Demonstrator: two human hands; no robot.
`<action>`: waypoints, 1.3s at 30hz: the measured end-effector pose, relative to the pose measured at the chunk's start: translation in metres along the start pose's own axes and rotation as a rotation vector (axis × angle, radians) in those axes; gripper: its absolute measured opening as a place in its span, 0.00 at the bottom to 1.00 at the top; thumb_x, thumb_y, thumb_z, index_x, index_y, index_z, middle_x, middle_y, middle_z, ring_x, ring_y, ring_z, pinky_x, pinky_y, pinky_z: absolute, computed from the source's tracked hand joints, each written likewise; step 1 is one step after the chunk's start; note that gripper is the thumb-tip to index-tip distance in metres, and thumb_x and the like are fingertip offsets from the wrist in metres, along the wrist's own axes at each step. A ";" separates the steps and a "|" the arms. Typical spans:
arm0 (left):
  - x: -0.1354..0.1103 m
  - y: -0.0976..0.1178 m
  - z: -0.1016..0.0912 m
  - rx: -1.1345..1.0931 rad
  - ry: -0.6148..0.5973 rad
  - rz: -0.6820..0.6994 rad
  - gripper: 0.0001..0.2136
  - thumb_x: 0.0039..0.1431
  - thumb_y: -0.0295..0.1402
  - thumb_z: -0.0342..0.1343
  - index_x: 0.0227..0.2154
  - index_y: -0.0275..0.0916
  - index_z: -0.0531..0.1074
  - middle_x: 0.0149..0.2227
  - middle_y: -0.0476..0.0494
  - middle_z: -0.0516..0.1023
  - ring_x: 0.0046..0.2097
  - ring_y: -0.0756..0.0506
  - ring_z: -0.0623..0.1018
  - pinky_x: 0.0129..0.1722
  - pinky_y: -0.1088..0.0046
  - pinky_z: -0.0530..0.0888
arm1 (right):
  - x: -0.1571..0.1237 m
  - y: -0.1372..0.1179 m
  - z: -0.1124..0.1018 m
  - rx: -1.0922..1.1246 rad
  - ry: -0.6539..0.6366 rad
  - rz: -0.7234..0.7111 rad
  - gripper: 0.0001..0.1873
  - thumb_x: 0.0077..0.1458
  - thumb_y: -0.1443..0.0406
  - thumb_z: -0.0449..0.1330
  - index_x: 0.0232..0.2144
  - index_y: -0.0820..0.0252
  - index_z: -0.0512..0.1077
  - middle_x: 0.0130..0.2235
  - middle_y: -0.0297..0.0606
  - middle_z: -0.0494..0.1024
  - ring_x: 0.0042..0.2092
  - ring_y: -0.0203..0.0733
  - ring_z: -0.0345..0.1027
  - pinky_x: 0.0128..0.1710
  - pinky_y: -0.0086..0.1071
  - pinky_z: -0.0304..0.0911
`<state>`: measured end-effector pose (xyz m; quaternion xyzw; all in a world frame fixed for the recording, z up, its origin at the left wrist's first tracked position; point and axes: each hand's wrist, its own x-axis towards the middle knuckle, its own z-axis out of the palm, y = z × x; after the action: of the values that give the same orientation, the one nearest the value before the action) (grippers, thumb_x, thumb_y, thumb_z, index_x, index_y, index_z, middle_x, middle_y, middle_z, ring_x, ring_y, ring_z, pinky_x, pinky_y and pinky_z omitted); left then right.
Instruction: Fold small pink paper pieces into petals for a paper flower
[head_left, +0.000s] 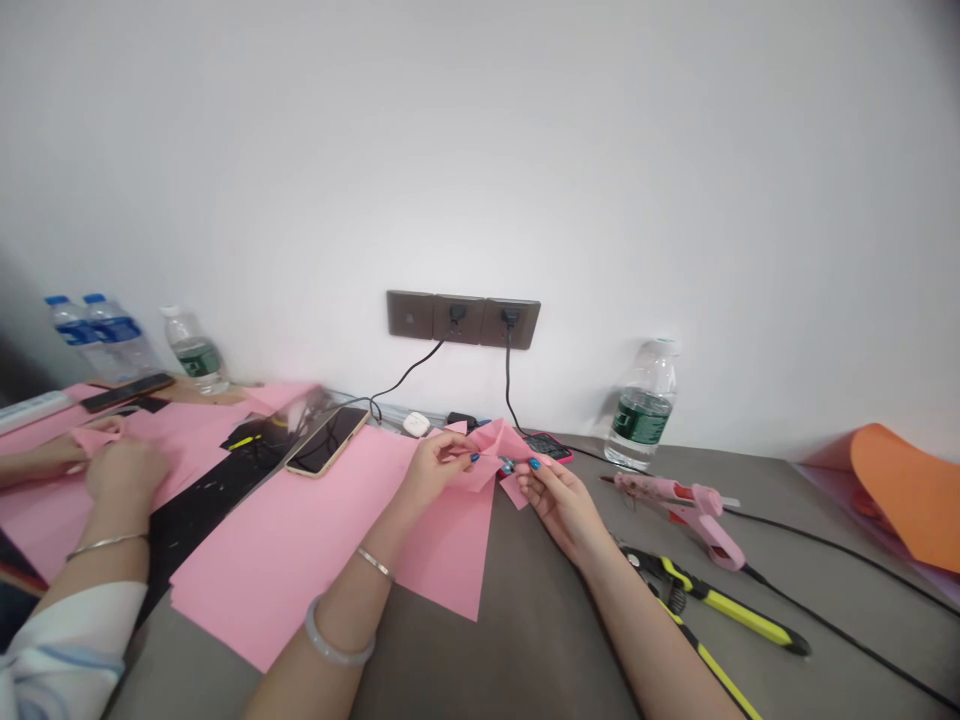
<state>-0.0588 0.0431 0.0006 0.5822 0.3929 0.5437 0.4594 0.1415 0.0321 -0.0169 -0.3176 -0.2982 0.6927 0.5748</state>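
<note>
My left hand (433, 468) and my right hand (559, 500) both pinch a small folded piece of pink paper (491, 447), held just above the grey table (540, 640). Left fingers grip its left side, right fingers its lower right corner. Under my left forearm lies a large pink paper sheet (315, 540). Two bracelets show on my left wrist.
A phone (328, 441) lies on the pink sheet. A pink glue gun (686, 503), yellow-handled pliers (720, 605), a water bottle (642, 405) and orange paper (911, 495) sit at right. A co-worker's hands (120, 470) fold pink paper at left, with bottles (112, 335) behind.
</note>
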 end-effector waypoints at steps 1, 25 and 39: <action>-0.001 0.000 0.001 0.003 -0.003 -0.004 0.05 0.47 0.29 0.62 0.29 0.35 0.76 0.32 0.44 0.77 0.31 0.49 0.76 0.34 0.71 0.74 | 0.000 0.001 0.001 -0.004 0.013 -0.025 0.15 0.36 0.61 0.76 0.27 0.61 0.78 0.25 0.33 0.80 0.26 0.31 0.72 0.27 0.21 0.70; -0.009 -0.002 0.026 -0.138 0.135 0.015 0.27 0.43 0.27 0.67 0.49 0.44 0.67 0.49 0.43 0.72 0.39 0.49 0.78 0.40 0.71 0.76 | 0.001 0.009 0.008 -0.117 0.070 -0.204 0.16 0.35 0.58 0.76 0.26 0.58 0.78 0.28 0.31 0.77 0.30 0.34 0.72 0.35 0.28 0.72; -0.011 -0.004 0.024 0.077 0.113 0.002 0.07 0.50 0.26 0.59 0.34 0.36 0.74 0.37 0.40 0.80 0.41 0.43 0.79 0.40 0.68 0.76 | 0.002 0.005 0.007 -0.025 0.110 -0.195 0.17 0.33 0.58 0.76 0.26 0.58 0.77 0.26 0.31 0.78 0.28 0.35 0.72 0.34 0.29 0.72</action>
<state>-0.0362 0.0310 -0.0064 0.5680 0.4384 0.5607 0.4133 0.1332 0.0329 -0.0167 -0.3320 -0.3043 0.6111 0.6510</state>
